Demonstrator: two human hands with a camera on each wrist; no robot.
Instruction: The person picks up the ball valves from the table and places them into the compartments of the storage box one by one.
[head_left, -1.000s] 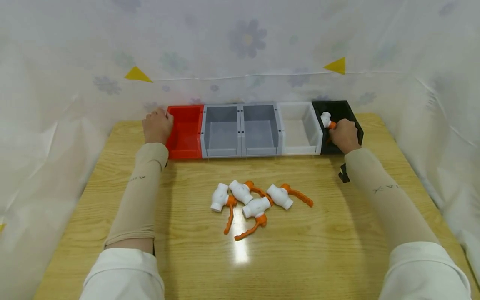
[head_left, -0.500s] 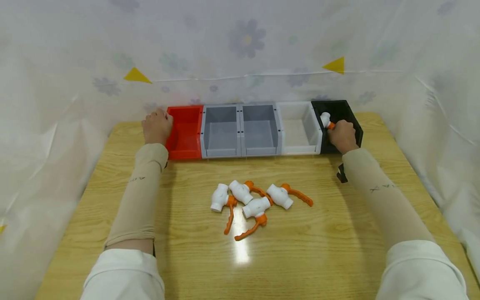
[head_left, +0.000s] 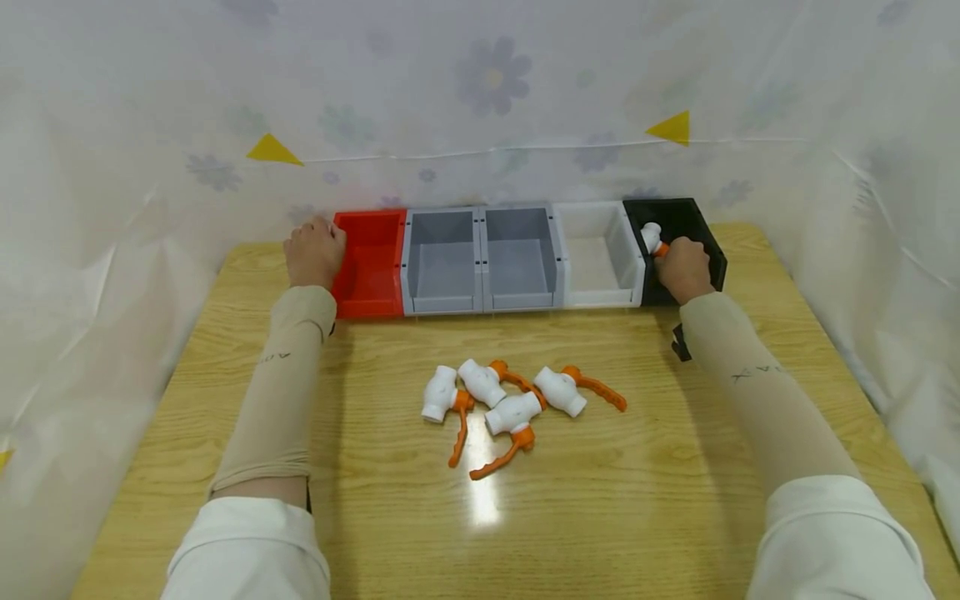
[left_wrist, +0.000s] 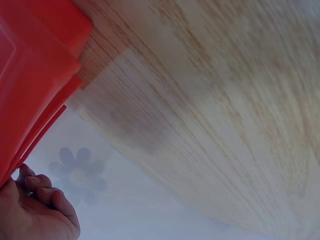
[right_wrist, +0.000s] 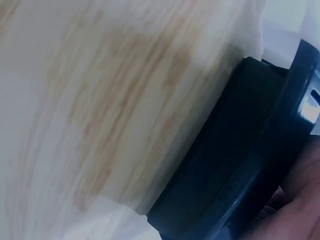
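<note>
At the far right of the row, my right hand (head_left: 685,271) reaches into the black bin (head_left: 673,215). It grips a white ball valve (head_left: 651,237) by its orange handle, mostly hidden under the fingers. The right wrist view shows the black bin's outer wall (right_wrist: 220,155) and part of the hand (right_wrist: 295,212). My left hand (head_left: 313,252) is at the left side of the red bin (head_left: 372,262). In the left wrist view its curled fingers (left_wrist: 47,196) hold the red bin's edge; the thumb's tip is hidden.
Several white ball valves (head_left: 514,413) with orange handles lie grouped mid-table. Two grey bins (head_left: 442,302) and a white bin (head_left: 600,297) stand between the red and black ones. A flowered sheet (head_left: 480,100) hangs behind the wooden table (head_left: 585,517).
The right forearm has shifted slightly left, while the right hand stays in the black bin with the ball valve. The left hand and the valves on the table have not moved.
</note>
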